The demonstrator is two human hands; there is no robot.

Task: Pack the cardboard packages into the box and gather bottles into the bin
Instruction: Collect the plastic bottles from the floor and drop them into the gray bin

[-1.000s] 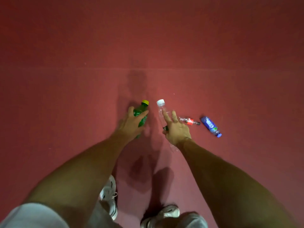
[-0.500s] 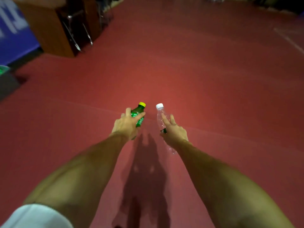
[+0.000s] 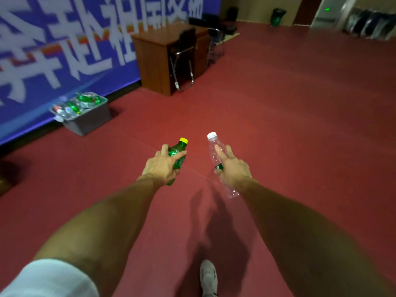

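While both arms reach out at mid-frame, the left hand [image 3: 162, 167] grasps a green bottle [image 3: 178, 155] and the right hand [image 3: 233, 171] grasps a clear bottle [image 3: 216, 151]; the grey bin [image 3: 90, 120], holding bottles, sits at left on the red floor [image 3: 289, 129].

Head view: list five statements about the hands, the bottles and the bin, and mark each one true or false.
1. The left hand grips a green bottle with a yellow cap. True.
2. The right hand holds a blue bottle. False: it holds a clear bottle with a white cap.
3. The grey bin stands by the blue banner and holds bottles. True.
4. The bin stands to the right of the wooden desk. False: it is to the left of it.
5. Both bottles lie on the red floor. False: both are held above it.
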